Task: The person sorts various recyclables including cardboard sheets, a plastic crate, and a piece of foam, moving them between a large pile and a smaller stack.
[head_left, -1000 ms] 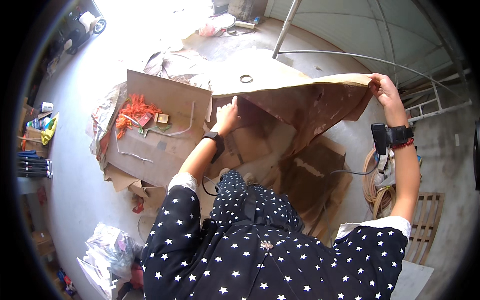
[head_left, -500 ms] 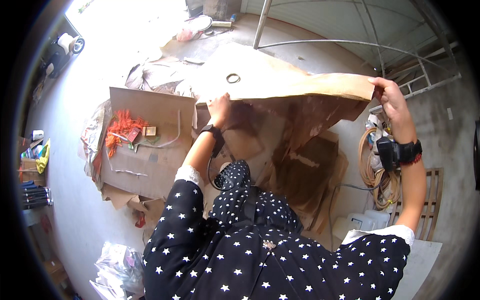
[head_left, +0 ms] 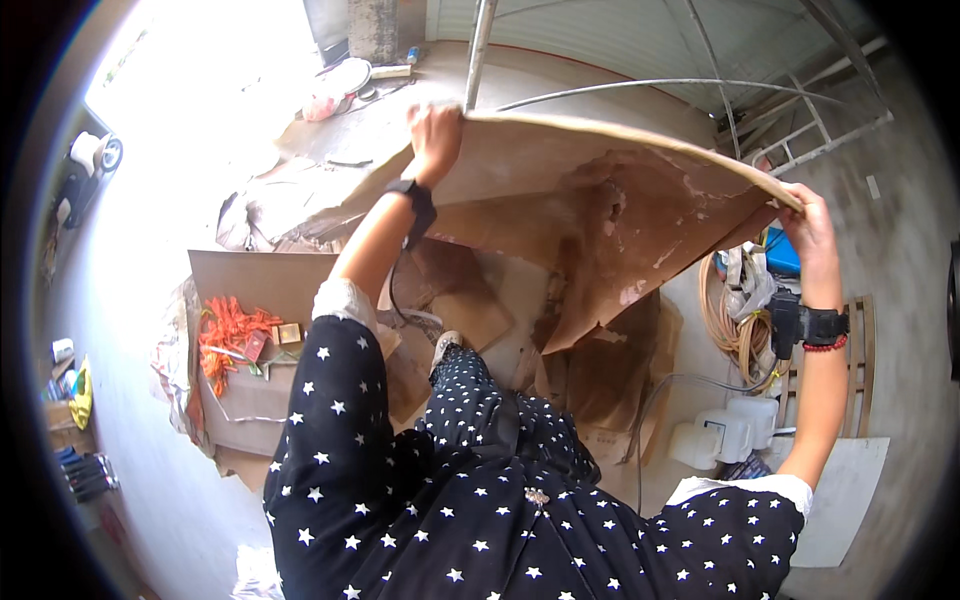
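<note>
A large brown cardboard sheet (head_left: 520, 190) is raised in front of me, its torn, stained underside turned toward me. My left hand (head_left: 436, 135) is closed round its upper edge near the left end. At the right corner my right hand (head_left: 808, 222) grips the same edge. One torn corner of the sheet hangs down over the cardboard pieces (head_left: 610, 385) lying by my legs. To the left is a flattened cardboard box (head_left: 290, 395) bearing orange netting (head_left: 230, 330) and small boxes (head_left: 288, 333).
A metal frame (head_left: 480, 50) stands beyond the sheet. Coiled hose (head_left: 735, 330), white plastic jugs (head_left: 730, 425) and a wooden slatted rack (head_left: 858, 340) lie at right. More crumpled cardboard (head_left: 280, 205) is spread at far left. A cable (head_left: 650, 410) runs near my right side.
My left hand has lifted the near edge of the sheet up and away, and my right hand has lowered slightly. The sheet has tipped from lying nearly flat to showing its underside.
</note>
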A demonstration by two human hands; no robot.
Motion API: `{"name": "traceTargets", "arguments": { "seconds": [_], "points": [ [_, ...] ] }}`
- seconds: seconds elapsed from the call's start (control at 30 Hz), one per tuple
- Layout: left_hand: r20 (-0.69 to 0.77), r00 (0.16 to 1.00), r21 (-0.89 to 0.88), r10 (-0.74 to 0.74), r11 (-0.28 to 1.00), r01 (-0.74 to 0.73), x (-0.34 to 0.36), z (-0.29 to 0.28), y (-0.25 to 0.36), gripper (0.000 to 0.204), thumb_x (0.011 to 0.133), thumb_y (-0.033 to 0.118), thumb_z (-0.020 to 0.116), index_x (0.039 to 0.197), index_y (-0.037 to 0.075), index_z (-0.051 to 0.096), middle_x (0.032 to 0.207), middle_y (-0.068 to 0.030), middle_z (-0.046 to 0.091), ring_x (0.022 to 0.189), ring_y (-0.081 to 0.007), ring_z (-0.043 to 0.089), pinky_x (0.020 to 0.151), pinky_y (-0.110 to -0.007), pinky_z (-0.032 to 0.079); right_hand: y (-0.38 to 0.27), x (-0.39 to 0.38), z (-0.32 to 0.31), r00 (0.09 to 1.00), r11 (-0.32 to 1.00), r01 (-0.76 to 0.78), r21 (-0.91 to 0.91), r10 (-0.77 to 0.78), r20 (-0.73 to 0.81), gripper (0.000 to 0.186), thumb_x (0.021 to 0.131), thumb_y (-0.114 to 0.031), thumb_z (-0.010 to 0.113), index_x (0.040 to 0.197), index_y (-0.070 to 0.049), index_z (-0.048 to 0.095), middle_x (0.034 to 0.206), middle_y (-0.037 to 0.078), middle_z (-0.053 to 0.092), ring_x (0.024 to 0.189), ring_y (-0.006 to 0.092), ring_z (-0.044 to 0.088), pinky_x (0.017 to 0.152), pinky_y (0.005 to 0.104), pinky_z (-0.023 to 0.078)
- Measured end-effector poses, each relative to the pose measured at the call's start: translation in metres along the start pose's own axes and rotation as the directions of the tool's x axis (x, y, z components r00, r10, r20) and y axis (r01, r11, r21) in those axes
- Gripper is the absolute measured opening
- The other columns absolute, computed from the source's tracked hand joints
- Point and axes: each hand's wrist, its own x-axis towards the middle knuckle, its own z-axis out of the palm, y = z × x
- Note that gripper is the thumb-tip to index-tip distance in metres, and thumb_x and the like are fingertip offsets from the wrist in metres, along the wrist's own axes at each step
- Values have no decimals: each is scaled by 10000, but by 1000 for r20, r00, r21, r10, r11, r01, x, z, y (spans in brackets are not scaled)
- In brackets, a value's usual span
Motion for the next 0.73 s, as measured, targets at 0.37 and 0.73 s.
{"name": "traceTargets", "arguments": {
  "seconds": [0.37,0.73],
  "points": [
    [-402,887,9,227,970,-245,218,-125,19,159,727,207,516,636,177,643,641,-47,607,756,-231,556,880,-509,236,-91,-4,-68,987,957,160,242,-152,-54,332,831,-45,397,1151,43,407,1174,177,432,898,171,516,610,212,405],
    [-310,870,345,383,898,-273,221,-223,16,157,740,249,517,738,187,662,760,-51,628,916,-240,539,921,-587,139,-119,-27,-35,956,912,262,317,-199,-218,301,856,-81,376,1105,79,430,1148,202,454,865,175,533,607,215,399]
  ]
}}
